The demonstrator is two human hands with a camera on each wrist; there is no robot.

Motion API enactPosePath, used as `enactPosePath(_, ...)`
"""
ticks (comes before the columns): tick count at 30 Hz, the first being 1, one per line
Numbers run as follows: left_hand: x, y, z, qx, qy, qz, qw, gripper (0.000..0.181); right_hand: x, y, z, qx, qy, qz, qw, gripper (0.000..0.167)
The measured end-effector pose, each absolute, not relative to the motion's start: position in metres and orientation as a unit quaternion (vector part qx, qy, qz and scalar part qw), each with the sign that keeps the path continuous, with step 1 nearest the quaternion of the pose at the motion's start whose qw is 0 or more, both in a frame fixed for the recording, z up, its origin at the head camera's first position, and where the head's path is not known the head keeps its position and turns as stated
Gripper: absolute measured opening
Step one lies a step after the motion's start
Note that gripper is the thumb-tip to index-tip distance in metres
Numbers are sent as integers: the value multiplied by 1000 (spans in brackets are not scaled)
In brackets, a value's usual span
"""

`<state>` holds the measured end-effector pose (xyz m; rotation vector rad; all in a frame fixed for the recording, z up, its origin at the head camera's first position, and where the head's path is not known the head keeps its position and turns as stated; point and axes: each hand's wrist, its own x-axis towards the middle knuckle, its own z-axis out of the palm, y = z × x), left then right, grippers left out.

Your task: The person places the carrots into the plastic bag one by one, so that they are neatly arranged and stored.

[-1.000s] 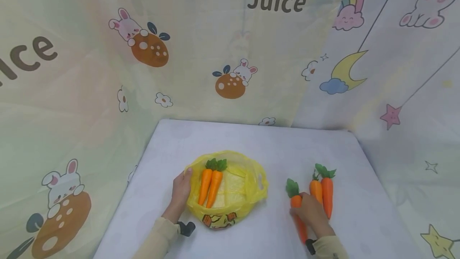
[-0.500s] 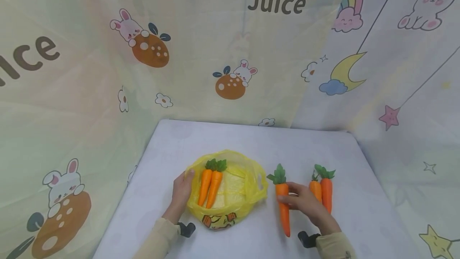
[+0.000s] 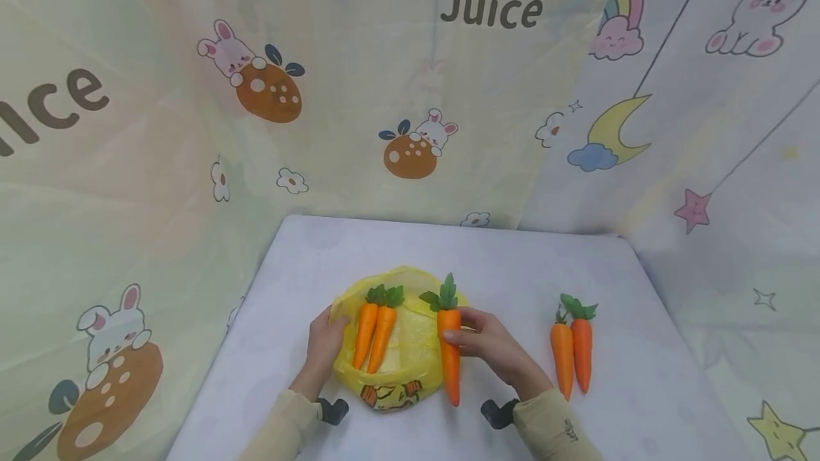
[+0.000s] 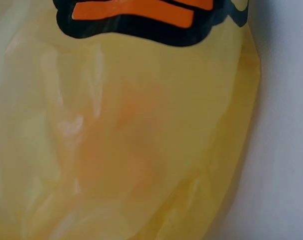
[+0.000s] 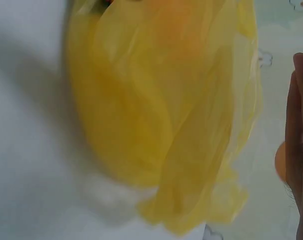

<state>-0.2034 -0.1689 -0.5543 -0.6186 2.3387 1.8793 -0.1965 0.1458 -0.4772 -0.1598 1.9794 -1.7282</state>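
Observation:
An open yellow plastic bag (image 3: 416, 347) with a printed cartoon front sits on the table. My left hand (image 3: 324, 343) holds its left rim, thumb over the edge. Inside lie two orange carrots with green leaves, a left carrot (image 3: 364, 336) and a right carrot (image 3: 382, 340). Over the bag's right side, my right hand (image 3: 495, 346) pinches another carrot (image 3: 451, 368), leaves up. In the left wrist view the bag wall (image 4: 191, 115) fills most of the picture, hiding the left hand. The right wrist view shows the bag's side (image 5: 126, 115) and part of the right hand (image 5: 299, 125).
Two more carrots, one nearer (image 3: 561, 358) and one farther right (image 3: 582, 358), lie side by side on the white table (image 3: 512, 269). A printed cloth backdrop (image 3: 346, 91) stands behind the table and along its sides.
My right hand has lifted the carrot from beside the other two and carried it left to the bag. My left hand stays at the bag's rim.

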Motion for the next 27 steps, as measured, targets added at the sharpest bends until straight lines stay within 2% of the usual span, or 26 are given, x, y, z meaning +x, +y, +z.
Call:
enactPosePath(7, -204, -171, -557, -192, 770, 607, 33, 49, -209, 113, -474, -82, 704, -668, 226, 56)
enactPosePath(15, -202, -173, -559, -177, 770, 613, 26, 45, -222, 87, -489, -22, 682, -712, 168, 56)
enactPosePath(19, -202, -173, -560, -176, 767, 617, 27, 45, -224, 77, -504, 8, 678, -718, 156, 52)
enactPosePath(27, -203, -173, -561, -179, 763, 620, 32, 45, -228, 58, -524, 38, 712, -689, 130, 56)
